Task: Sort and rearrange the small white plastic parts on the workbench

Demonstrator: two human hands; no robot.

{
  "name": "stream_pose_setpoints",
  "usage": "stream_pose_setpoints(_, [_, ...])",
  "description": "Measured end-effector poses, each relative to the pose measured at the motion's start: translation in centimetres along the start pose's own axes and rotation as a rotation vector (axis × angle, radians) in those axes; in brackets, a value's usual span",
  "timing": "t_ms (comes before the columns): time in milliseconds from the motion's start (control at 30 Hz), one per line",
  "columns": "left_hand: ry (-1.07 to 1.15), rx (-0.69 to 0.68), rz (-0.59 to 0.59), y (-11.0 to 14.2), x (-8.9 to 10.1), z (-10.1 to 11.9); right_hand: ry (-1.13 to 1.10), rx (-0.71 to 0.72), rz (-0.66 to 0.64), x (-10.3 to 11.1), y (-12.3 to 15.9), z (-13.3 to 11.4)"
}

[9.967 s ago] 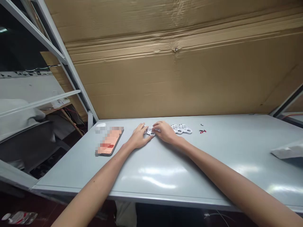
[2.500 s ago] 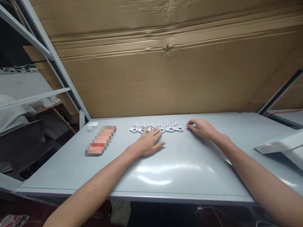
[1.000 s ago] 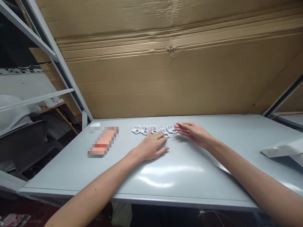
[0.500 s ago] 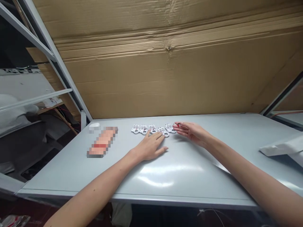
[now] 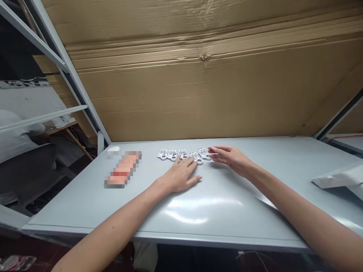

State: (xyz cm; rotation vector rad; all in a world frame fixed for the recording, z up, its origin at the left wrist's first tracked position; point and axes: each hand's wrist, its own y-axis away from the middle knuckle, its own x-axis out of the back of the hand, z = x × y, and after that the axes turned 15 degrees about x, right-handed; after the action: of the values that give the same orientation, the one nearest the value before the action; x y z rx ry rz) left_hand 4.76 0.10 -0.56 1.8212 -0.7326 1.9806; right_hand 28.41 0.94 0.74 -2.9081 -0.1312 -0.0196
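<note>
Several small white pieces, each with a ring at one end and tiny dark and red marks, lie in a row on the grey table. My left hand (image 5: 180,175) lies flat with fingers spread and thumb out to the right. Its fingertips reach the near edges of the middle white pieces (image 5: 183,153) and a tilted piece (image 5: 196,158). My right hand (image 5: 231,156) hovers beside the rightmost white piece (image 5: 204,153), thumb and forefinger brought together. A small reddish spot shows at those fingertips; what it is, I cannot make out.
A blurred-out pinkish oblong (image 5: 123,170) and a small white object (image 5: 114,149) lie on the left of the table (image 5: 227,223). White sheet material (image 5: 337,176) rests at the right. Cardboard (image 5: 212,94) closes off the back, between metal posts. A seated person (image 5: 17,132) is beyond the left frame.
My right hand's thumb has come forward to the forefinger, and its fingertips have shifted slightly. My left hand and the white pieces stay in place.
</note>
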Motion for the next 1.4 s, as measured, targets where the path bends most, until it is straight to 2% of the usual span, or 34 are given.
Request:
stream_pose_setpoints(167, [0.008, 0.007, -0.018, 0.0, -0.2, -0.1, 0.124, 0.078, -0.021, -0.1, -0.1, -0.3])
stream_pose_setpoints(433, [0.044, 0.002, -0.069, -0.1, -0.3, -0.3, 0.118, 0.066, -0.002, -0.4, -0.3, -0.1])
stream_pose_setpoints(700, [0.055, -0.051, 0.022, -0.1, -0.1, -0.2, 0.138, 0.08, -0.05, -0.5, -0.1, -0.1])
stream_pose_setpoints(867, [0.019, -0.058, 0.05, -0.1, 0.1, -0.1, 0.278, 0.184, -0.053, -0.3, -0.4, 0.7])
stream_pose_setpoints(1167, [-0.002, -0.017, 0.065, 0.1, -0.3, 0.0, 0.708, 0.523, -0.086, -1.1, 0.1, 1.2])
stream_pose_setpoints(1400, [-0.01, -0.005, 0.076, 0.0, -0.3, 0.1, 0.783, 0.587, -0.136, -1.1, 0.1, 1.7])
